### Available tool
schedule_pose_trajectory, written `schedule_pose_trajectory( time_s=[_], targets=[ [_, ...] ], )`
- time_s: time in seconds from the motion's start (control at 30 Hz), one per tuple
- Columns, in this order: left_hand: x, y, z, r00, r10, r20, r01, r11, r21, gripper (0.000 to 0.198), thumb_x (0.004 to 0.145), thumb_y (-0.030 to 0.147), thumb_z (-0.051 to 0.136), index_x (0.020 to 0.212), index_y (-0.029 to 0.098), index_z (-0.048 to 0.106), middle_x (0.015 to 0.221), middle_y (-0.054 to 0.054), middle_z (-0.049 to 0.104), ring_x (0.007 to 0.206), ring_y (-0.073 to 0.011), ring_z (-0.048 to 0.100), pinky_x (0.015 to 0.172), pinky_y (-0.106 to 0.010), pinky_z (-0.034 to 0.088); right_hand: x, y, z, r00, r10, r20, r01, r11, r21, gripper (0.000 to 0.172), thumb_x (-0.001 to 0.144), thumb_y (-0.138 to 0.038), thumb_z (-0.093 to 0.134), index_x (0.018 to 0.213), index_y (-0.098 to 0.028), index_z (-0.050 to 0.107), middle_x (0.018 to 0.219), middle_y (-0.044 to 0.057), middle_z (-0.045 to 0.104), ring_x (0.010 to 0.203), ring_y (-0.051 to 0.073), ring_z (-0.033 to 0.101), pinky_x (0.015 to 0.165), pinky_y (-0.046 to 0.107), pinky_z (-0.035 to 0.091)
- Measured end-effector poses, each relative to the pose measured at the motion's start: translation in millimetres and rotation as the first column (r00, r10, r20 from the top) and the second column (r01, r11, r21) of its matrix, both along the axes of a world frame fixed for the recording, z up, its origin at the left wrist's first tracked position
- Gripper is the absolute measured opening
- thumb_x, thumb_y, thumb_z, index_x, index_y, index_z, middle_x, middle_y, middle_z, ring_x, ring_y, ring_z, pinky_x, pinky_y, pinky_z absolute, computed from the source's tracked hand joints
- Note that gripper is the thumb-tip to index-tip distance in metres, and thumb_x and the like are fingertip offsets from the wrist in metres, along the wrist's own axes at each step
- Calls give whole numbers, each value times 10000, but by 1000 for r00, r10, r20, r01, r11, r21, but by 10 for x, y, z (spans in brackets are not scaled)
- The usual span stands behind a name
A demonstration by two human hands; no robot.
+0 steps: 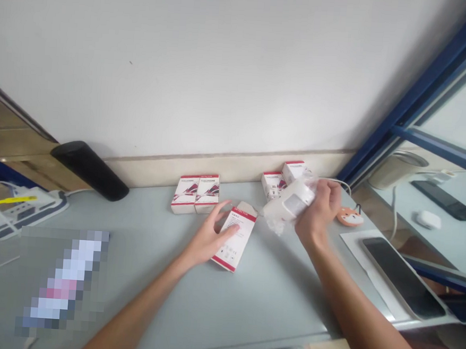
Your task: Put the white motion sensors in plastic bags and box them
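My left hand grips a small white and red detector box, its thumb on the printed front and its fingers at the left edge and behind. The top of the box looks open, with a flap raised. In my right hand is a white motion detector wrapped in clear plastic, held up to the right of the box. Two similar boxes lean by the wall beyond my left hand. Behind the detector are two more white and red boxes, partly hidden.
A black cylinder leans at the back left near a white power strip. A blurred-out device lies front left. To the right are an orange round object, a dark phone and a blue-framed glass pane.
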State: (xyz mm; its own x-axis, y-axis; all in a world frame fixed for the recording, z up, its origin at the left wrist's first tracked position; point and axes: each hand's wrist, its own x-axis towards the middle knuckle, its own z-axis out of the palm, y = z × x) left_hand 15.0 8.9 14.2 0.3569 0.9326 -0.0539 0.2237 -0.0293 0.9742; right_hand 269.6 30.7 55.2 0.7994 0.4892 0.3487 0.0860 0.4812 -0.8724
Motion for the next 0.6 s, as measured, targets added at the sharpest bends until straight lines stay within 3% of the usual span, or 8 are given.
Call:
schedule_pose_trajectory(
  time_s=[0.1,0.23,0.33,0.4,0.43,0.47,0.5,0.6],
  targets=[
    [-36,-15,27,992,7,-126,0,998,56,688,945,491,710,1559,335,442,1446,-149,668,1160,-287,754,782,-363,669,-43,-36,36,999,41,-21,-40,999,36,176,921,-339,599,806,-260,493,743,-33,502,670,170,518,650,296,446],
    [34,-31,-17,965,166,-205,-106,956,273,585,982,467,662,1517,284,512,1348,-138,721,1236,-283,711,947,-424,623,-110,-78,24,998,64,-5,-63,997,32,185,950,-363,592,826,-264,496,743,-32,516,675,181,521,661,311,454],
    [102,-27,-7,928,362,-89,-260,800,541,314,1058,369,529,1324,246,644,1274,-107,742,1218,-240,696,1046,-434,562,-172,-81,-42,998,63,29,-63,998,19,191,973,-389,571,850,-276,480,752,-30,500,678,191,521,664,324,468],
    [132,-70,49,922,384,45,-308,659,687,220,1070,292,485,1144,230,682,1146,-84,757,1123,-220,706,1024,-423,558,-212,-76,-98,998,56,20,-56,998,17,193,980,-407,564,866,-282,471,771,-28,499,693,194,528,685,330,481],
    [147,-115,87,935,345,79,-291,623,726,196,1065,269,490,1088,229,681,1090,-73,754,1076,-214,707,1000,-415,561,-232,-76,-126,999,50,8,-50,999,18,196,982,-417,562,875,-282,468,784,-27,500,702,193,530,696,331,484],
    [166,-175,126,953,287,98,-264,626,734,169,1057,255,508,1069,231,675,1061,-65,746,1037,-209,706,970,-403,566,-251,-80,-153,999,46,-5,-46,999,11,203,985,-427,560,881,-281,466,798,-27,500,713,191,531,707,329,484],
    [190,-248,162,973,214,91,-216,684,697,164,1055,261,518,1120,237,666,1083,-66,741,1010,-202,707,934,-384,574,-273,-89,-178,999,46,-22,-46,999,-6,212,988,-436,558,884,-277,466,811,-28,498,726,187,531,718,326,481],
    [297,-463,226,986,96,137,-135,940,314,462,1032,353,602,1473,290,480,1424,-125,630,1129,-229,694,929,-377,584,-364,-153,-236,993,84,-80,-92,990,-103,233,1012,-457,530,897,-260,483,840,-28,496,771,176,529,757,317,470]
  ],
)
